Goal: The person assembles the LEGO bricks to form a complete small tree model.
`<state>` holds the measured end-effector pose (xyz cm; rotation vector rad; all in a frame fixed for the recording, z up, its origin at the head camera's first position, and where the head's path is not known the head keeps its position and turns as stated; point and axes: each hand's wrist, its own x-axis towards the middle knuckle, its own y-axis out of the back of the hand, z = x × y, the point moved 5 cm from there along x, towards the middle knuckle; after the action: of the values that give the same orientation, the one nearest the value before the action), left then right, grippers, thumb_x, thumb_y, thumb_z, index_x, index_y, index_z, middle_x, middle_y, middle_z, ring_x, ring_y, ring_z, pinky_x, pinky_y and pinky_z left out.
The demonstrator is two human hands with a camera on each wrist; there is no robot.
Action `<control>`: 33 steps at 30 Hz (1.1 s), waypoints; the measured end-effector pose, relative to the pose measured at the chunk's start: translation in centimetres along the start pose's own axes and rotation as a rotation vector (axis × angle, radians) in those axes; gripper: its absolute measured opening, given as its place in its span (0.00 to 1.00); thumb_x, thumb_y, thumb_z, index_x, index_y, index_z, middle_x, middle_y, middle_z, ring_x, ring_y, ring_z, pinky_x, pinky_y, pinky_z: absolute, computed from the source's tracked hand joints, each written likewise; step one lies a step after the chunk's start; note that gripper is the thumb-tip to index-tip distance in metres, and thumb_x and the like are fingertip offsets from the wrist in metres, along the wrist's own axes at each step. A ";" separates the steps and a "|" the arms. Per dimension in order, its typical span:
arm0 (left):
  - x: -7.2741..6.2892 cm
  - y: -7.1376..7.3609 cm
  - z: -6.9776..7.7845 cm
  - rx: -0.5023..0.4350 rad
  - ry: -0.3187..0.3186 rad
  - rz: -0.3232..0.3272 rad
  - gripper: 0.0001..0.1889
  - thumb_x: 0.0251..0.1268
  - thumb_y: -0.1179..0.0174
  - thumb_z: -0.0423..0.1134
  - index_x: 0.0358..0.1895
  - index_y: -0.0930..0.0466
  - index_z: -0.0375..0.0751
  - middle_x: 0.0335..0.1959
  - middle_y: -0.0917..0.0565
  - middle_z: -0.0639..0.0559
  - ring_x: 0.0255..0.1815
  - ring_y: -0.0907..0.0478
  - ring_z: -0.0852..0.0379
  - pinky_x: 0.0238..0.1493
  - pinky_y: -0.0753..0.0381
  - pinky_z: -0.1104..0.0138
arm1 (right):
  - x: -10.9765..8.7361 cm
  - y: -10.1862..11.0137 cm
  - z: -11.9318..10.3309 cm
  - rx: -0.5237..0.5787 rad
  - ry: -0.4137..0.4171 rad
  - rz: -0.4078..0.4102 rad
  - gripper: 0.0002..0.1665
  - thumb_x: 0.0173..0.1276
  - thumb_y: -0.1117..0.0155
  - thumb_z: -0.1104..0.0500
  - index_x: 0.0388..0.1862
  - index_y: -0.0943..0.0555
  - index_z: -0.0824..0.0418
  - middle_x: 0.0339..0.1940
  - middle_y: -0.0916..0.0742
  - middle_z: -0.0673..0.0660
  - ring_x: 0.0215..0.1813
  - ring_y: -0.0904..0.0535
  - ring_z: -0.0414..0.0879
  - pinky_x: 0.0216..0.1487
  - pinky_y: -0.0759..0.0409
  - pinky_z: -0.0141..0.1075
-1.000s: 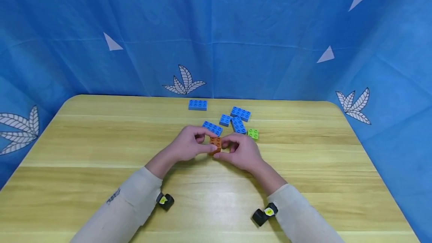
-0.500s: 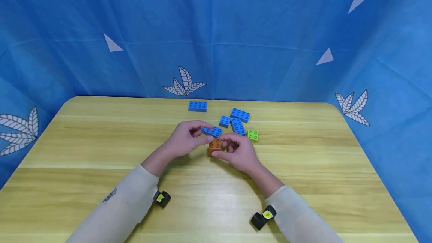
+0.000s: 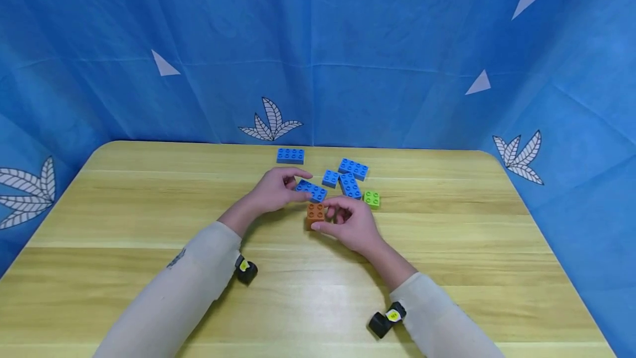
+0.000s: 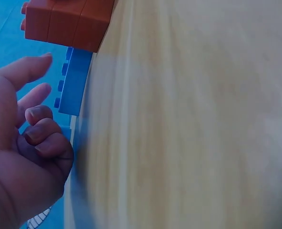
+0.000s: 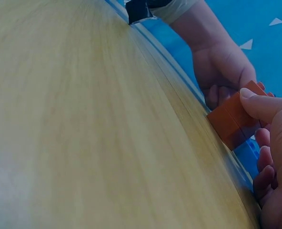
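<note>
My right hand (image 3: 351, 224) holds a small stack of orange-brown toy bricks (image 3: 315, 215) on the table, thumb on its near side. In the right wrist view that thumb presses the side of the brown stack (image 5: 234, 119). Behind the stack lies a long blue toy brick (image 3: 311, 190), studs up. My left hand (image 3: 280, 189) is around the blue brick's left end, thumb and index finger spread apart. The left wrist view shows the left hand (image 4: 34, 124) beside the studs of the blue brick (image 4: 75, 82), its other fingers bent and nothing in its grasp.
Farther back on the wooden table (image 3: 149, 209) lie a long blue brick (image 3: 290, 156), a small square blue brick (image 3: 330, 178) and two more long blue bricks, one of them angled (image 3: 350, 185). A green square brick (image 3: 371, 199) sits right of them. A blue curtain (image 3: 313, 59) hangs behind.
My left hand has let go of the brown stack and moved back and slightly left to the long blue brick, its thumb and index finger parting. The right hand keeps holding the stack.
</note>
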<state>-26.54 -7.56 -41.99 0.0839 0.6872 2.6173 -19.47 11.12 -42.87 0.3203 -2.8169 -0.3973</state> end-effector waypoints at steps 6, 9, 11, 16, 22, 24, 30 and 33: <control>0.4 -0.2 0.0 0.081 0.016 -0.019 0.24 0.58 0.25 0.40 0.59 0.18 0.45 0.19 0.33 0.52 0.22 0.37 0.53 0.30 0.34 0.61 | 0.0 0.1 0.2 0.003 -0.002 -0.003 0.22 0.52 0.18 0.64 0.47 0.13 0.62 0.31 0.15 0.54 0.23 0.31 0.44 0.24 0.33 0.31; 0.5 -0.2 -0.1 0.124 0.028 -0.025 0.22 0.59 0.26 0.40 0.58 0.17 0.45 0.19 0.33 0.51 0.22 0.36 0.53 0.31 0.34 0.61 | 0.0 0.1 0.2 0.001 0.003 -0.001 0.22 0.52 0.18 0.65 0.47 0.13 0.61 0.30 0.15 0.54 0.23 0.31 0.44 0.24 0.33 0.31; 0.5 -0.1 -0.2 0.140 0.042 -0.021 0.21 0.60 0.27 0.41 0.57 0.17 0.46 0.19 0.32 0.51 0.22 0.36 0.53 0.31 0.34 0.61 | 0.0 0.1 0.2 0.000 0.003 -0.001 0.22 0.52 0.18 0.65 0.47 0.13 0.61 0.30 0.15 0.54 0.23 0.31 0.44 0.24 0.33 0.31; 0.4 0.0 -0.2 0.160 0.048 -0.011 0.20 0.60 0.27 0.41 0.55 0.16 0.45 0.19 0.32 0.51 0.22 0.35 0.52 0.34 0.33 0.61 | 0.1 0.0 0.2 0.002 -0.002 -0.003 0.21 0.52 0.18 0.64 0.47 0.13 0.61 0.30 0.15 0.53 0.23 0.31 0.44 0.24 0.33 0.31; 0.1 0.2 -0.4 0.151 0.057 0.007 0.17 0.59 0.26 0.41 0.50 0.16 0.44 0.20 0.32 0.51 0.22 0.36 0.53 0.33 0.33 0.61 | 0.0 0.0 0.4 0.003 -0.007 -0.007 0.22 0.51 0.17 0.64 0.47 0.13 0.61 0.30 0.15 0.53 0.23 0.30 0.44 0.24 0.32 0.31; -0.1 0.4 -0.5 0.144 0.067 0.016 0.16 0.58 0.25 0.41 0.48 0.16 0.44 0.19 0.32 0.51 0.22 0.36 0.53 0.32 0.33 0.61 | 0.0 0.0 0.4 0.001 -0.009 -0.009 0.23 0.51 0.17 0.64 0.48 0.13 0.61 0.30 0.15 0.53 0.23 0.30 0.44 0.24 0.32 0.31; -0.8 1.0 -0.6 0.150 0.076 0.028 0.15 0.57 0.24 0.41 0.46 0.15 0.44 0.20 0.31 0.50 0.22 0.35 0.52 0.30 0.35 0.61 | 0.0 0.0 0.2 0.001 -0.002 -0.008 0.23 0.51 0.17 0.64 0.47 0.13 0.61 0.30 0.15 0.53 0.24 0.30 0.45 0.24 0.32 0.31; -1.2 1.4 -0.3 0.155 0.064 0.030 0.15 0.56 0.24 0.42 0.46 0.15 0.44 0.21 0.31 0.50 0.23 0.35 0.52 0.30 0.36 0.61 | 0.0 0.0 0.3 0.004 -0.001 -0.007 0.22 0.51 0.17 0.65 0.47 0.13 0.61 0.30 0.15 0.53 0.23 0.30 0.44 0.24 0.33 0.31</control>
<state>-26.10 -9.33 -41.55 0.0568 0.9180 2.6011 -19.53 11.20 -43.11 0.3311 -2.8186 -0.3940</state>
